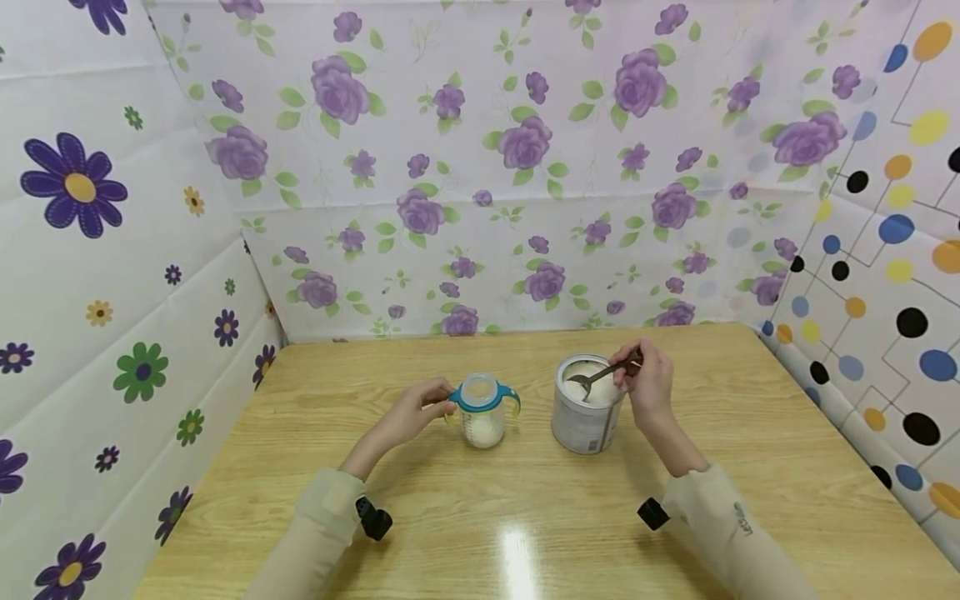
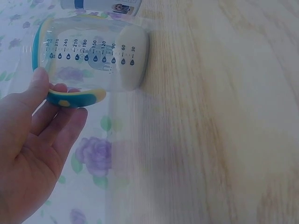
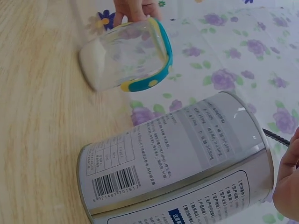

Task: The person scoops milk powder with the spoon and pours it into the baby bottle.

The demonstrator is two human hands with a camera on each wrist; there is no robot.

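Note:
A clear baby bottle [image 1: 483,421] with a blue collar and two side handles stands upright on the table, white powder in its bottom. My left hand [image 1: 414,410] pinches its left handle [image 2: 74,98] between thumb and fingers. To its right stands a milk powder can [image 1: 583,427], open at the top and filled with white powder [image 1: 600,392]. Over its mouth my right hand [image 1: 649,382] grips the dark handle of a spoon [image 1: 602,374], whose bowl points down-left at the powder. In the right wrist view the can's wall hides the spoon's bowl.
Both vessels stand on a light wooden table [image 1: 480,492]. Behind it hangs a purple-rose cloth [image 1: 480,167]; a daisy-print cloth [image 1: 135,275] lines the left side and a dotted one [image 1: 885,275] the right. The can and bottle stand a short gap apart.

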